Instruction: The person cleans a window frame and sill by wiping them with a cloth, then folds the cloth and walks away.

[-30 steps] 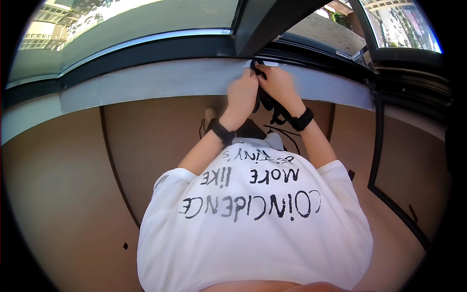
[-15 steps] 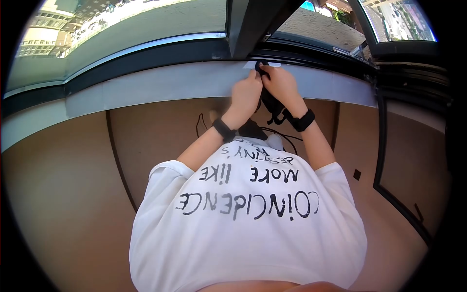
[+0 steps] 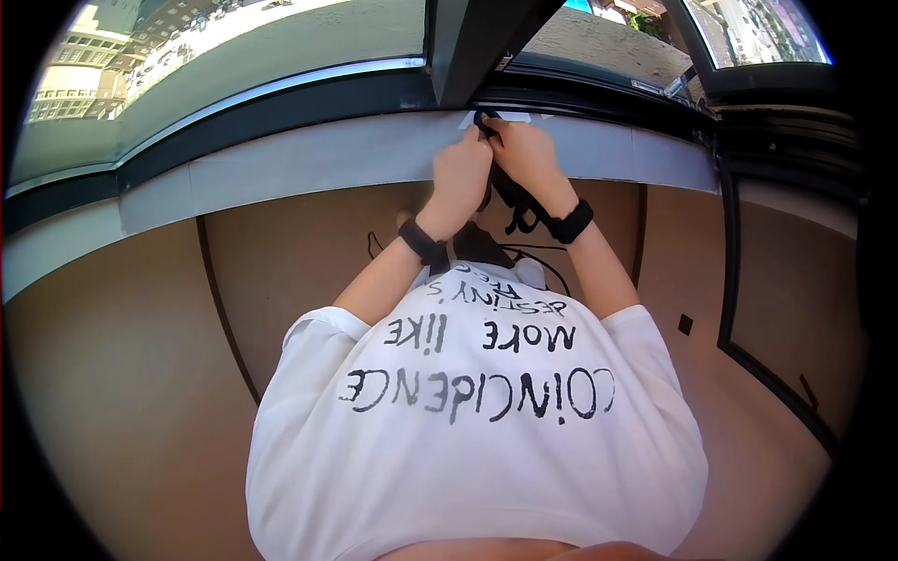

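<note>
Both arms reach forward from the white shirt [image 3: 477, 449], elbows bent outward, the 2 forearms converging over the pale sill [image 3: 309, 159] below the dark window frame [image 3: 327, 114]. The left hand [image 3: 460, 176] is curled, its fingertips drawn together on the near side of a black strap-like item [image 3: 485, 121]; the right hand [image 3: 526, 157] comes in from the right and pinches the same item between thumb and fingers. The 2 hands nearly touch. Each wrist wears 1 black band.

The item is at the sill's far edge, by a white piece [image 3: 536, 118] partly covered by the right hand. The fingers hide much of the item, so its shape is unclear. Dark material hangs between the wrists, partly covered; whether it joins the item cannot be told.
</note>
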{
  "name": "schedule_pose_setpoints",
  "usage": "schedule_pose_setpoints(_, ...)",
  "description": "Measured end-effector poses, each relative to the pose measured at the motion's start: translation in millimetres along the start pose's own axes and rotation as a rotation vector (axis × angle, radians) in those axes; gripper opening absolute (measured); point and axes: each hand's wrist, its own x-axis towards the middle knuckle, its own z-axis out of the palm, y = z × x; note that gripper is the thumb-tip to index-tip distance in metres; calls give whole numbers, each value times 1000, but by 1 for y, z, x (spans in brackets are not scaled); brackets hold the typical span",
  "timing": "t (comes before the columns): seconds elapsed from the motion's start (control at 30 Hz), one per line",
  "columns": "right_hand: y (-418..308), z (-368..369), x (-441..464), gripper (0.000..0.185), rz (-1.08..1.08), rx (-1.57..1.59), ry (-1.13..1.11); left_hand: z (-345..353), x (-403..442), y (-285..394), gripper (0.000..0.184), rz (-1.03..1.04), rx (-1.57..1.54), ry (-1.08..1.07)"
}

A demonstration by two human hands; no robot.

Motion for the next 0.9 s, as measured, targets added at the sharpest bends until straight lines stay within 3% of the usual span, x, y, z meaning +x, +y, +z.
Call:
schedule_pose_setpoints(0.1, -3, 5, -18, 28, -16, -11, 12, 2, -18, -4, 13, 76, -39, 77)
schedule_pose_setpoints(0.3, -12, -1, -7, 29, 19, -20, -13, -5, -9, 4, 11, -78, -7, -44)
schedule_pose_setpoints(0.53, 11, -3, -34, 29, 66, -23, 9, 14, -9, 15, 12, 115, -97, 61)
schedule_pose_setpoints(0.77, 19, -9, -21, 29, 124, 6, 42, 19, 9, 25, 10, 41, -124, -14)
schedule_pose_setpoints(0.9, 29, -9, -25, 30, 131, 6, 28, 15, 16, 30, 10, 122, -77, -18)
